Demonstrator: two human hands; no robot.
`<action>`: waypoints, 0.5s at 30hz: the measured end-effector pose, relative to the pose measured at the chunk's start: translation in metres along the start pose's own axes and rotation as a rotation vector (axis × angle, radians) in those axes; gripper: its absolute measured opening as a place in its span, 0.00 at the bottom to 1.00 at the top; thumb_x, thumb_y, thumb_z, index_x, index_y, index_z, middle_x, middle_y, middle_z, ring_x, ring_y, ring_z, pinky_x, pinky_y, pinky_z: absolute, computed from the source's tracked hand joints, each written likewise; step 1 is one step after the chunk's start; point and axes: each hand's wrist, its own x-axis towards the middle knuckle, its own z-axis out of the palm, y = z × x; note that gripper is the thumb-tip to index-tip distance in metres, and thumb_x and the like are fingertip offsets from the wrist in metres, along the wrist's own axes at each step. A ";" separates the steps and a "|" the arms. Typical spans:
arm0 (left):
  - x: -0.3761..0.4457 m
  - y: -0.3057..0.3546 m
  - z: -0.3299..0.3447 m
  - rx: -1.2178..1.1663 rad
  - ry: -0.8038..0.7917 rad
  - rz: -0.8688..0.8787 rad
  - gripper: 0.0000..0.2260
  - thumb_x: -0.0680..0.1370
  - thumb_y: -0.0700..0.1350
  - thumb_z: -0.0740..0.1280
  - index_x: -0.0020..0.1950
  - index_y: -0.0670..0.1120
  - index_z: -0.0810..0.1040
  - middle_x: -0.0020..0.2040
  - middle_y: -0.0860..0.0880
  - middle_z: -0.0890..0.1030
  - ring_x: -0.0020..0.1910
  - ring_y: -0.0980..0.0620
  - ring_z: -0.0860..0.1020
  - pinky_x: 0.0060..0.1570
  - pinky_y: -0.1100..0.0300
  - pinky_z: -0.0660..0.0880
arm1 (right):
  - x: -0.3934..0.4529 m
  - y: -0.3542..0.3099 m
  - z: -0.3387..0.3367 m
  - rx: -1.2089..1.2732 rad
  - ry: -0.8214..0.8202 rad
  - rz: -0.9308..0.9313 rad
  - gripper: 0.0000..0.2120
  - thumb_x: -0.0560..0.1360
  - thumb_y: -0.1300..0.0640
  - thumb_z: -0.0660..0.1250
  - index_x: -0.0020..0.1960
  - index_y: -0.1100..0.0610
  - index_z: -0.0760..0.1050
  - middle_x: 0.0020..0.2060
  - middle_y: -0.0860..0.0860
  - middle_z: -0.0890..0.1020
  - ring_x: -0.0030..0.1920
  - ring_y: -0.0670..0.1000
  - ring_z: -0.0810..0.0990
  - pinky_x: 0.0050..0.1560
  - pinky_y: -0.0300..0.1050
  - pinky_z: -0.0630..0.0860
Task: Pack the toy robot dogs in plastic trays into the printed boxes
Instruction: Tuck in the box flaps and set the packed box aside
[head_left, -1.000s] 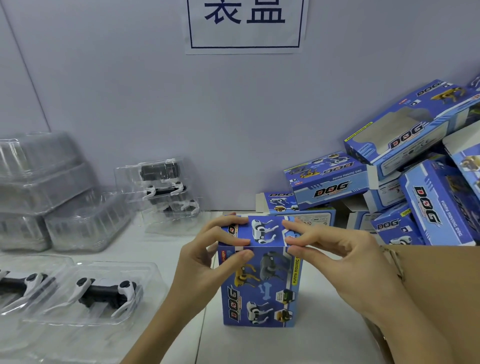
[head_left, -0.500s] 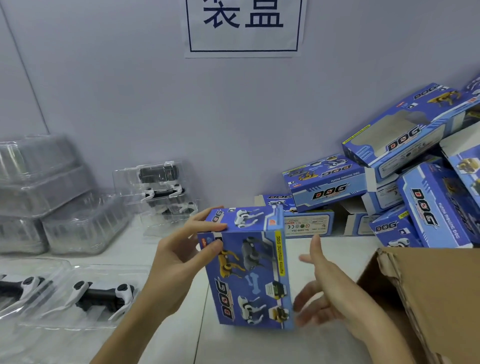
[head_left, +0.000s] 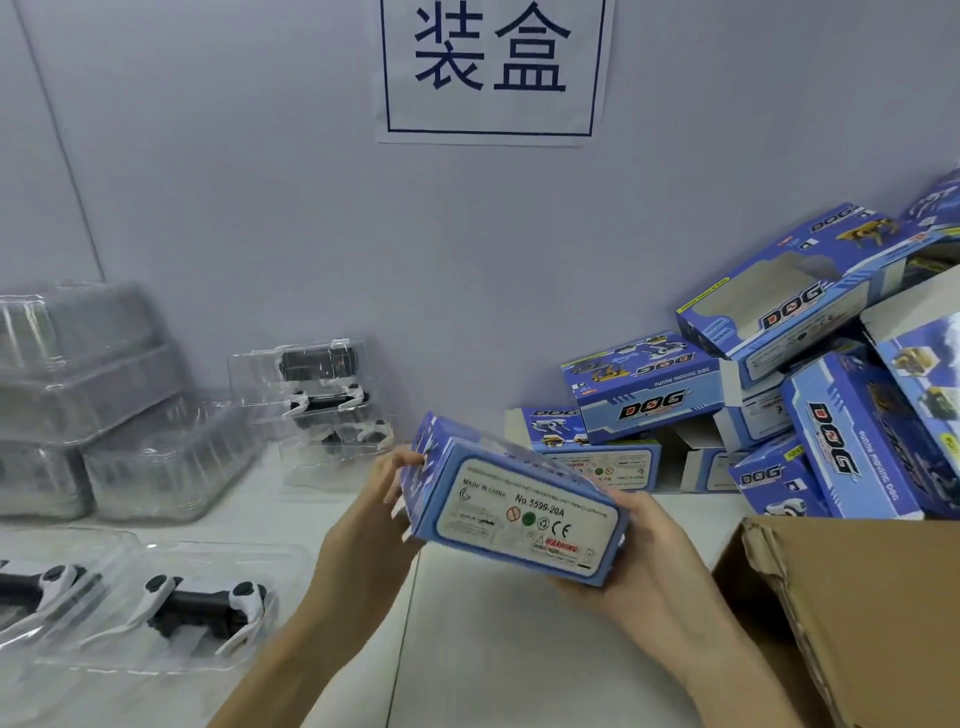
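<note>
Blue box (head_left: 519, 512), upright 0.5 s ago, now tipped, label end up, gripped by left hand (head_left: 370, 525) and right hand (head_left: 641, 564). White table (head_left: 519, 649) beneath; grey wall (head_left: 311, 208) with paper sign (head_left: 492, 70) at top centre.

Two bare forearms, left hand (head_left: 363, 525), right hand (head_left: 644, 566), no sleeves, slim fingers (head_left: 402, 460)

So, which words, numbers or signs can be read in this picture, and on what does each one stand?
"装盒": paper sign on the wall.
"MADE IN CHINA", "No. 5599-20A", "CE", "WARNING": label on the held box, gripped by left hand and right hand.
"DOG", "FUNNY MOVING DOG": piled boxes.
Fine print on the labels: too small to read.
</note>
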 end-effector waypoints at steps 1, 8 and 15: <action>-0.001 0.000 0.004 0.024 0.027 -0.087 0.13 0.80 0.61 0.68 0.52 0.54 0.85 0.59 0.46 0.85 0.54 0.45 0.85 0.48 0.52 0.81 | 0.000 0.000 0.000 -0.038 0.004 -0.034 0.23 0.74 0.51 0.68 0.69 0.47 0.80 0.63 0.64 0.82 0.67 0.71 0.77 0.54 0.65 0.82; -0.002 -0.007 -0.010 0.254 0.092 -0.324 0.34 0.67 0.55 0.82 0.61 0.42 0.67 0.51 0.43 0.88 0.49 0.41 0.87 0.44 0.52 0.82 | -0.006 0.006 0.008 -0.263 -0.023 -0.135 0.31 0.76 0.70 0.56 0.70 0.42 0.74 0.64 0.60 0.82 0.55 0.66 0.82 0.46 0.54 0.74; -0.004 -0.003 -0.014 0.114 0.067 -0.183 0.35 0.57 0.48 0.77 0.63 0.43 0.73 0.52 0.44 0.86 0.43 0.45 0.85 0.36 0.55 0.82 | -0.012 -0.001 0.011 -0.361 -0.078 -0.192 0.27 0.73 0.50 0.70 0.70 0.36 0.73 0.61 0.52 0.85 0.61 0.59 0.84 0.64 0.63 0.79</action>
